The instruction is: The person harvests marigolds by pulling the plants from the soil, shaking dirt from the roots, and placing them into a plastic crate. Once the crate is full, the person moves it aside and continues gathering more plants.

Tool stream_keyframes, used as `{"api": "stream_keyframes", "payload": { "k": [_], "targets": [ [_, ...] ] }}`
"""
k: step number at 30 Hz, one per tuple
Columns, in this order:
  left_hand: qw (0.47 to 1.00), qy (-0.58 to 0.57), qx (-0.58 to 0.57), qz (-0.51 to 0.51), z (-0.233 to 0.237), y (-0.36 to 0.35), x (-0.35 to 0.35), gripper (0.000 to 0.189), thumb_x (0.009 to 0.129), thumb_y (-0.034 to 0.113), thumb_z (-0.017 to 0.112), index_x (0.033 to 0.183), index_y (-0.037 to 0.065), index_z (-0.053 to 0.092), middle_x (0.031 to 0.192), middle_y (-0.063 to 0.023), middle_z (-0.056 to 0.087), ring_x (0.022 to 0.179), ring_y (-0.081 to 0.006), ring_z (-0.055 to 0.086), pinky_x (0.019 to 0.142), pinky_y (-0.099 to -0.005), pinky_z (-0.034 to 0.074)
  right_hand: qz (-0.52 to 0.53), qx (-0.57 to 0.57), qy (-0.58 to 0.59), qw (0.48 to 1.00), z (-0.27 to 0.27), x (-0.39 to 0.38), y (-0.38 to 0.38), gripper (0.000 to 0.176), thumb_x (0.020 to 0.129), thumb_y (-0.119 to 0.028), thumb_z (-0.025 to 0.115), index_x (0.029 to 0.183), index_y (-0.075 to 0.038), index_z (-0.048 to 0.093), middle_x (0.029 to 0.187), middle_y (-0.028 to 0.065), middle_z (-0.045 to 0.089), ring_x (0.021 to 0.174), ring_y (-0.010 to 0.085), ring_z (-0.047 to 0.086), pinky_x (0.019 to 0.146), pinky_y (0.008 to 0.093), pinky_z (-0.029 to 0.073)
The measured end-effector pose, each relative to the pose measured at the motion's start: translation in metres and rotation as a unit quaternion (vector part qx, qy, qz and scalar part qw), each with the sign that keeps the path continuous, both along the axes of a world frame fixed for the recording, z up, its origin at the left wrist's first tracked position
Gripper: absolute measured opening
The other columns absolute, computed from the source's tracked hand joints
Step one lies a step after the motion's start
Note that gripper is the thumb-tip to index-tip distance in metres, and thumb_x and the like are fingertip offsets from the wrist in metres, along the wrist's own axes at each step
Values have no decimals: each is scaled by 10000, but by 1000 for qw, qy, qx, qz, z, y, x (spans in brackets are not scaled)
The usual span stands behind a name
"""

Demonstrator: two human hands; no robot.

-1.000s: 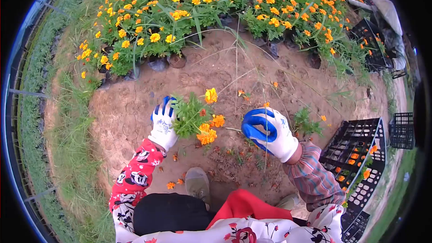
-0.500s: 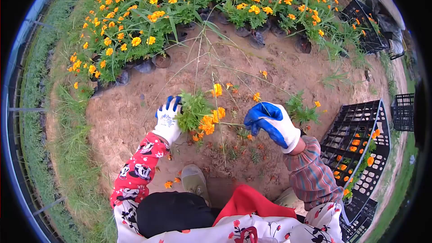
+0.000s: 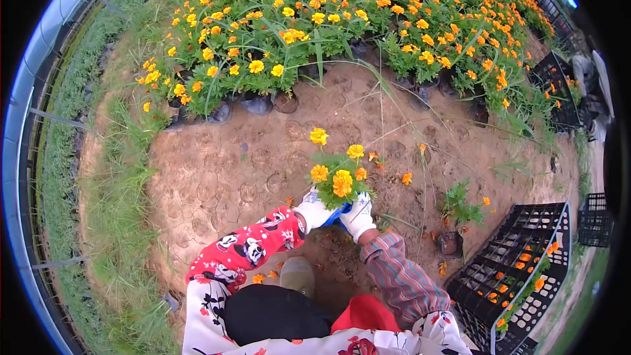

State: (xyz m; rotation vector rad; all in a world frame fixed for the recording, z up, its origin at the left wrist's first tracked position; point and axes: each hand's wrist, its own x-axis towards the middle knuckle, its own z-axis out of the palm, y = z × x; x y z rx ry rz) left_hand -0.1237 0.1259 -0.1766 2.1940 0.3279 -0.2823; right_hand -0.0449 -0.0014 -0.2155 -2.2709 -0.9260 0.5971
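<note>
A marigold plant with several yellow-orange blooms stands upright in front of me, held low at its base. From the left, my left hand, in a white glove with blue palm, closes around it. My right hand, gloved the same way, grips it from the right, close against the left. Leaves and the gloves hide most of the fingers and whatever pot or root ball is underneath. Another small marigold plant leans on the soil to the right, near a dark pot.
Rows of potted marigolds fill the far side. A black plastic crate holding orange blooms tilts at the right, with another crate beyond it. Long grass stems cross the bare soil. Grass borders the left.
The marigold plant has gone from tilted sideways in my left hand to upright between both hands. My right hand has come in from the stems to join it. The view has shifted.
</note>
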Motion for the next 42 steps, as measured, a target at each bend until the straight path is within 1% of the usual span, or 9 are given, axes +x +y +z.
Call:
{"api": "stream_keyframes", "payload": {
  "k": [11,16,21,22,23,25,31,37,42],
  "targets": [
    [975,-76,-184,98,75,-21,-12,508,857,67,562,1322,14,364,1242,-130,494,1099,-214,521,912,-317,418,102,186,29,977,15,49,-24,340,852,-187,490,1157,-46,542,1168,182,552,1055,329,516,918,384,395],
    [980,-98,-176,5,92,-26,12,454,863,37,541,1294,9,401,1263,-110,475,1130,-196,499,956,-300,384,138,47,-11,989,198,124,-147,319,851,-284,532,1087,-74,577,1035,160,621,902,341,585,810,378,456],
    [987,-54,-101,-117,104,-26,44,358,820,69,604,1161,21,504,1162,-134,535,1053,-252,551,868,-338,454,-139,182,-147,962,319,175,-314,327,914,-258,496,1194,-93,529,1149,149,574,1012,301,547,889,329,423],
    [982,-42,-63,-173,109,-30,53,330,813,89,618,1124,25,528,1140,-143,542,1036,-268,558,860,-345,457,-140,59,-397,905,322,191,-351,294,921,-249,488,1160,-95,563,1170,147,566,1046,291,541,903,323,419],
    [980,-11,-19,-197,123,-41,65,285,804,137,631,1059,30,560,1092,-160,551,994,-303,562,842,-355,459,-217,166,-261,926,337,197,-380,314,938,-286,450,1164,-101,565,1145,143,586,1036,304,547,921,334,410],
    [962,0,23,-271,153,-65,93,283,803,146,627,1053,31,562,1082,-165,552,991,-316,556,839,-363,458,-328,349,-150,865,325,228,-423,373,933,-337,454,1106,-38,594,1037,118,642,971,262,587,878,316,435],
    [864,-55,175,-469,231,-146,174,272,797,155,618,1033,28,570,1048,-173,558,973,-356,536,850,-394,444,-505,86,-154,845,223,311,-493,239,902,-225,482,1055,-88,606,957,119,652,879,205,615,759,314,469],
    [861,-78,242,-440,265,-180,195,300,803,173,613,1070,50,551,1070,-167,553,983,-364,532,844,-416,445,-561,448,80,691,38,386,-481,379,874,-344,526,1082,-33,584,965,85,625,833,191,548,802,326,425],
    [858,16,255,-446,221,-154,175,300,814,224,602,1057,51,569,1070,-169,559,992,-359,536,855,-411,446,-542,509,204,636,76,355,-476,425,884,-416,502,1109,-68,600,1025,99,633,859,229,597,799,341,458]
  ]
}}
